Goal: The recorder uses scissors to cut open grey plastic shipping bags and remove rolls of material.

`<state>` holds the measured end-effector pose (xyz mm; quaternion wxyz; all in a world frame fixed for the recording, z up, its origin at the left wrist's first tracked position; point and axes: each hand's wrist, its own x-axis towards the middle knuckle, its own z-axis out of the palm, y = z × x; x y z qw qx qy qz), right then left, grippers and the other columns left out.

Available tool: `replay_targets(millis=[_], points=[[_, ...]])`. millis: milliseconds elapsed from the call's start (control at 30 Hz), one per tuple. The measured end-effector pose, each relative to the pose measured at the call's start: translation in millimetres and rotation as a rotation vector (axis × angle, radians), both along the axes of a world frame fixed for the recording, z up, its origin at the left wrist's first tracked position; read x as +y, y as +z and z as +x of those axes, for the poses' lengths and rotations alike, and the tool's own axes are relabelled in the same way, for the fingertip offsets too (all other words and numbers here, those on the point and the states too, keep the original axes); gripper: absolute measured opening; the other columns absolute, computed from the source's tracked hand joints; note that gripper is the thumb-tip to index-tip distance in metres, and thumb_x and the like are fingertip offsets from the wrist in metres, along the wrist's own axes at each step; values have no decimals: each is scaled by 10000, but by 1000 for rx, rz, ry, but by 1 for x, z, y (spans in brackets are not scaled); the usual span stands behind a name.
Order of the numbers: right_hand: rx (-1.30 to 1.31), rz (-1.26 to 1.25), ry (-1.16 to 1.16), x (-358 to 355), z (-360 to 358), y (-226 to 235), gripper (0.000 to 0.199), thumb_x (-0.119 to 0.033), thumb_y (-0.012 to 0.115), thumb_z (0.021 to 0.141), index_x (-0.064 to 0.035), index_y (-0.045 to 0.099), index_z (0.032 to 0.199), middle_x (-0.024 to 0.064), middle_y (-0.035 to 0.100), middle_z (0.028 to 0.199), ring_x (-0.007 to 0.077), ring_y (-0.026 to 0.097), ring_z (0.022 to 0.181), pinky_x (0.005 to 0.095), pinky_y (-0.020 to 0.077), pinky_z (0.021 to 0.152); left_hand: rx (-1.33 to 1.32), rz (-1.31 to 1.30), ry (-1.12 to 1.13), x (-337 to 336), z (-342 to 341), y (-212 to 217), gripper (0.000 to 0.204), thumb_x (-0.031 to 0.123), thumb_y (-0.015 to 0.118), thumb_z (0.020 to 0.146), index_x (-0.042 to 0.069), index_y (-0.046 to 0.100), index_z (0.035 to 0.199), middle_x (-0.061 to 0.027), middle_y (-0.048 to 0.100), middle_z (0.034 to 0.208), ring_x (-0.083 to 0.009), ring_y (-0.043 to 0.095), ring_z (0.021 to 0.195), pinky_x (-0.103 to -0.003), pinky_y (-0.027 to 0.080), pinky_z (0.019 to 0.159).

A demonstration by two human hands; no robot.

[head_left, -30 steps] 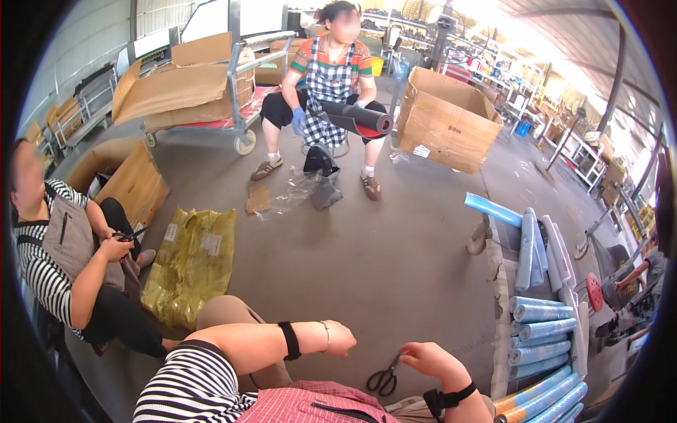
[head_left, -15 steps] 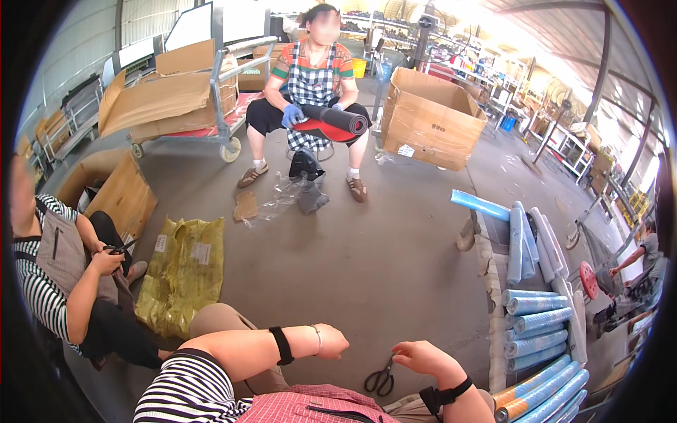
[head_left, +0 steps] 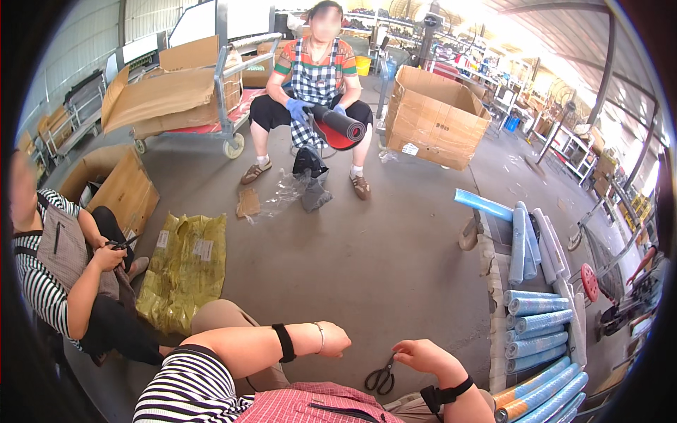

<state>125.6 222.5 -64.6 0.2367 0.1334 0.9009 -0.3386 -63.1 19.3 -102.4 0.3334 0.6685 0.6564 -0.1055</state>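
Note:
My right hand (head_left: 427,357) is closed at the lower middle, its fingertips pinched at the blade end of dark scissors (head_left: 380,381). The scissors hang with their handle loops down. To the left of it, my left hand (head_left: 336,341) is curled with its back up; whatever its palm may hold is hidden. Across from me, a seated person in blue gloves holds a rolled black-and-red mat (head_left: 341,128) on the lap. On my left another seated person has black scissors (head_left: 121,243) in the hands.
A yellow plastic sack (head_left: 185,271) lies on the floor at left. Several wrapped blue rolls (head_left: 539,328) are stacked at right. Large cardboard boxes (head_left: 436,123) stand behind, one on a cart (head_left: 229,106). Clear film and a black bag (head_left: 309,166) lie before the person opposite.
The person opposite has tilted the rolled mat, its near end now lower. My hands keep their poses; the view has shifted slightly. A person at the far right has moved.

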Motion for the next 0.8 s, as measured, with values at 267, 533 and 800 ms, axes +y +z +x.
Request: replay_targets(millis=[267, 533, 800], points=[[22, -10, -12, 0, 3, 1, 345, -278, 617, 939, -45, 642, 1191, 148, 722, 1060, 304, 682, 1000, 365, 534, 881, -8, -24, 34, 0, 1, 0, 335, 300, 636, 898, 15, 641, 1075, -159, 705, 955, -344, 674, 956, -471, 534, 839], [49, 4, -2, 1, 3, -2, 335, -275, 625, 945, -35, 647, 1177, 156, 724, 1046, 304, 689, 993, 363, 539, 875, -3, -22, 38, 0, 0, -1, 342, 306, 637, 910, 14, 638, 1088, -158, 704, 977, -352, 671, 970, -471, 535, 847], [38, 28, 6, -1, 1, 3, 325, -272, 624, 944, -45, 651, 1176, 155, 724, 1049, 306, 689, 994, 367, 539, 873, -6, -17, 95, 1, -2, 2, 307, 294, 670, 878, 42, 713, 1048, -163, 718, 1022, -343, 681, 996, -457, 544, 860]])
